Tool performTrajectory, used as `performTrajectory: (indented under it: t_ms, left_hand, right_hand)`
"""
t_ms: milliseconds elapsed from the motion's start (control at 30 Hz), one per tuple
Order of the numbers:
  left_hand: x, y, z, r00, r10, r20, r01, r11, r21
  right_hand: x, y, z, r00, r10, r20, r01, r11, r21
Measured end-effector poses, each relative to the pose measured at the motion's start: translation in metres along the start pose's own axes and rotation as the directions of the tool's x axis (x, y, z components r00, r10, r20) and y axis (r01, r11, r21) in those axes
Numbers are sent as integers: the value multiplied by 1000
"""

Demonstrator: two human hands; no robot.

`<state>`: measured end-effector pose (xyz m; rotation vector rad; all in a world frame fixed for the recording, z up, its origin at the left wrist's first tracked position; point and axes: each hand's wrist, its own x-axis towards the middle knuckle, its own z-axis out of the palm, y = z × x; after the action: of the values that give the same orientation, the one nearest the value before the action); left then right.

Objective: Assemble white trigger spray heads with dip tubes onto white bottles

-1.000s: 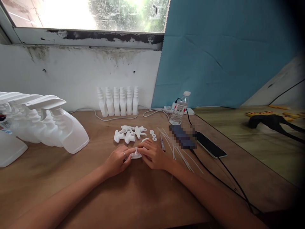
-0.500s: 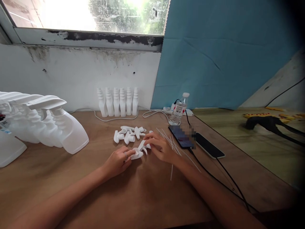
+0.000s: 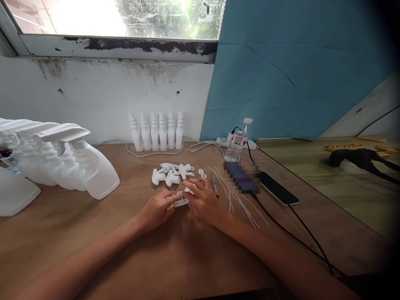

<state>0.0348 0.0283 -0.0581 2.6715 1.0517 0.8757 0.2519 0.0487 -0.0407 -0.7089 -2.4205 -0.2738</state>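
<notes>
The white spray head is on the table, directly between the two hands and partly hidden by them. The left hand, ring on one finger, grasps its left side, index finger laid across the top and thumb low beside it. The right hand has its fingers bent over the right side; the fingertips are hidden, so whether they clench the piece cannot be told.

Just beyond the hands lies a cluster of loose spray parts, with small white rings to its right. Next come a slim pen-like tool, several thin white tubes crossing one another, a dark pixelated object and a black-screened phone with a cable.

Further back, a clear water bottle stands near the wall, left of which six small white bottles stand upright in a row. Large white spray bottles are lined up at far left.
</notes>
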Motion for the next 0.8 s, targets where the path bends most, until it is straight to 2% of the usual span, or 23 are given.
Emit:
performTrajectory:
  t_ms: [100, 233, 367, 433, 467, 500, 567, 600, 667, 733, 767, 800]
  left_hand:
    - [-1, -3, 1, 1000, 17, 2, -17, 1000, -21]
    - [-2, -4, 3, 1000, 9, -5, -9, 999, -33]
    - [-3, -2, 4, 1000, -11, 7, 11, 1000, -3]
    - [-3, -1, 3, 999, -33, 30, 32, 999, 6]
    - [-3, -1, 3, 998, -43, 39, 43, 999, 9]
    - [-3, 0, 3, 998, -52, 46, 52, 999, 11]
    - [-2, 0, 2, 997, -57, 53, 57, 998, 6]
    - [-2, 1, 2, 997, -58, 49, 58, 998, 2]
    - [-2, 1, 3, 998, -55, 30, 55, 998, -1]
    - [-2, 1, 3, 999, -45, 8, 45, 999, 2]
    - [-2, 1, 3, 999, -49, 1, 49, 999, 0]
    - [-2, 1, 3, 998, -61, -2, 61, 998, -6]
  right_hand:
    - [1, -13, 2, 996, 72, 55, -74, 997, 22]
    - [3, -17, -1, 987, 125, 105, -150, 946, 288]
    - [5, 3, -8, 991, 98, 89, -129, 853, 506]
    - [5, 20, -14, 978, 206, 40, -198, 838, 509]
    - [4, 30, -19, 954, 300, 23, -275, 840, 467]
    - [3, 40, -25, 910, 413, 26, -391, 836, 386]
    - [-1, 61, -39, 799, 588, 125, -599, 797, 83]
    - [-4, 71, -46, 710, 680, 185, -676, 731, -96]
    - [-10, 87, -60, 482, 811, 331, -750, 577, -323]
    - [-16, 97, -70, 265, 818, 511, -763, 502, -407]
    - [-19, 100, -73, 187, 791, 583, -766, 489, -418]
    - [-20, 100, -74, 127, 761, 636, -768, 482, -422]
